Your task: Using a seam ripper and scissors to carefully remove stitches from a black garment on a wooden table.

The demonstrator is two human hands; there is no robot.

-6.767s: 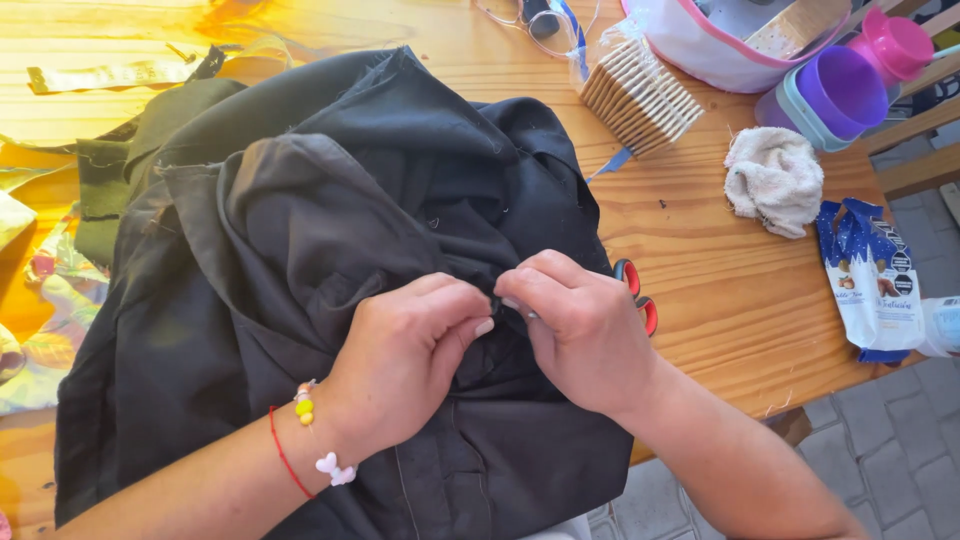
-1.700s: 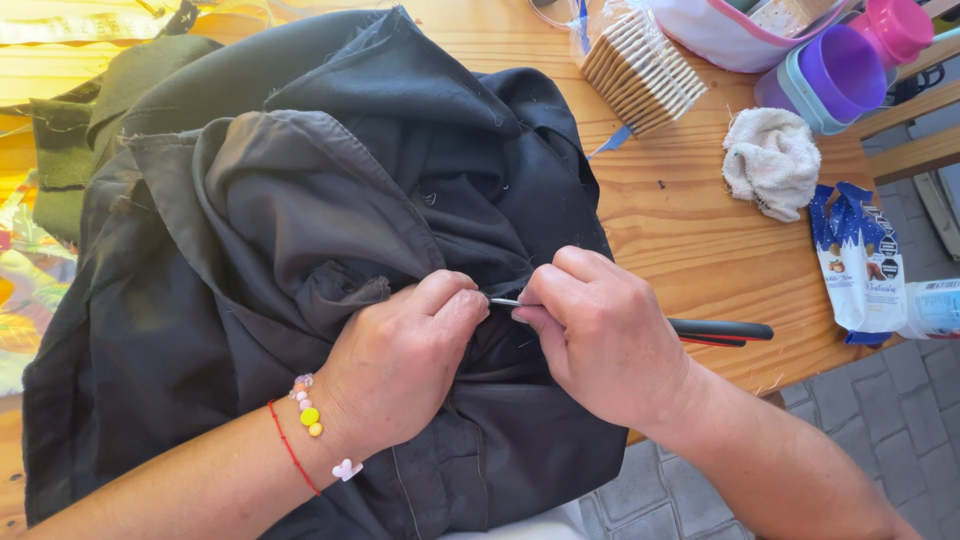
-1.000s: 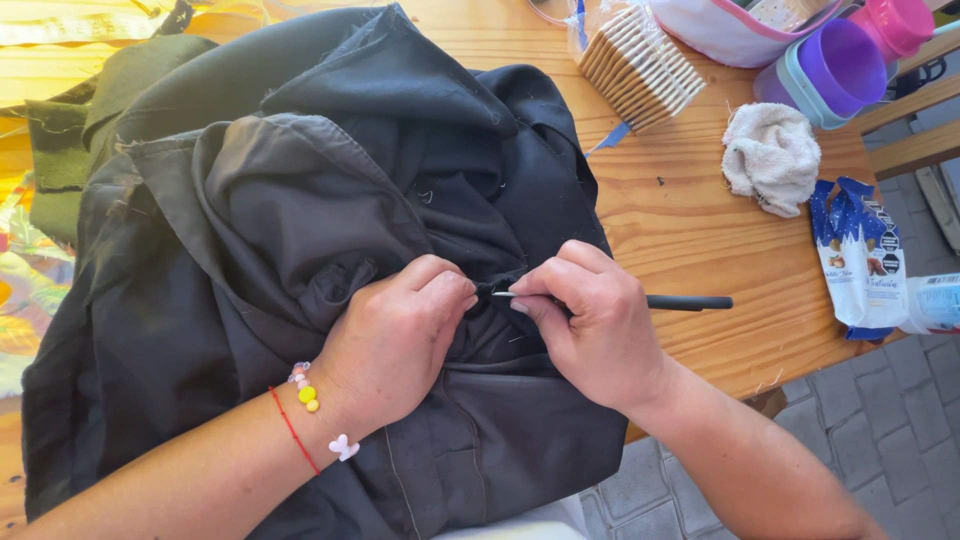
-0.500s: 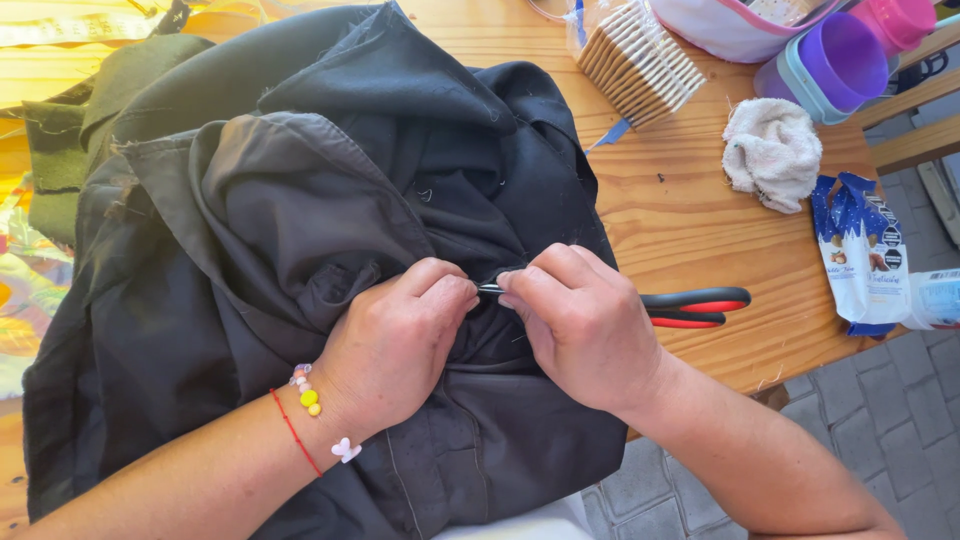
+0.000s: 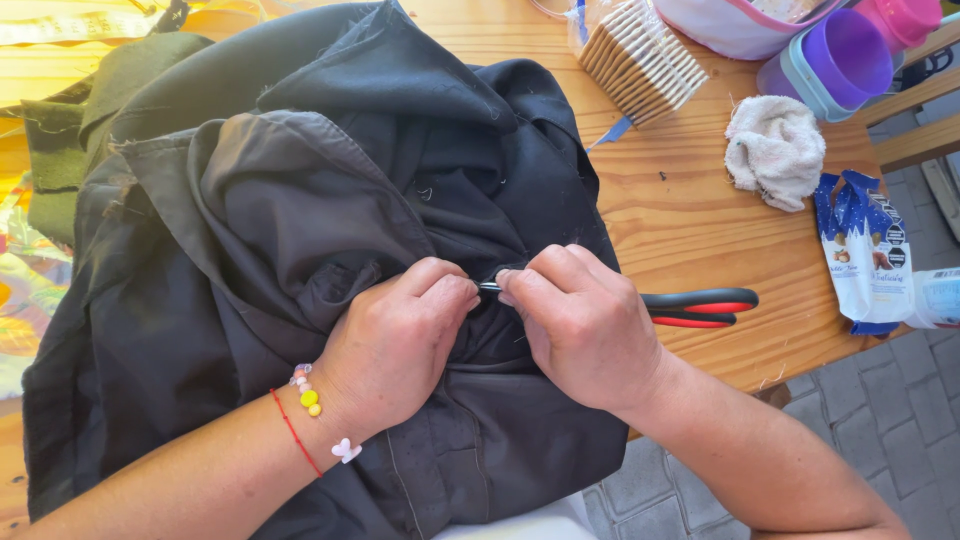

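Wooden planks form the desk (image 5: 700, 215), seen from above, with grey paving below its near edge. A black garment (image 5: 300, 220) lies bunched across it, directly under both hands. The left hand (image 5: 400, 340) pinches a fold of the cloth between thumb and fingers. The right hand (image 5: 580, 320) is closed around a small thin tool (image 5: 489, 287), its dark tip showing between the two hands at a seam; what kind of tool it is cannot be told. The cloth looks soft, limp and light, likely to slide and crumple, so it is probably best gripped at a fold close to the seam.

Just right of the right hand lie scissors (image 5: 700, 307) with black and red handles. Farther right sit two blue and white packets (image 5: 860, 255), flat and upright-printed. Beyond them, away from the hands, rest a crumpled white rag (image 5: 775, 150), a clear bag of square crackers (image 5: 640, 55) and stacked purple and blue cups (image 5: 830, 65).
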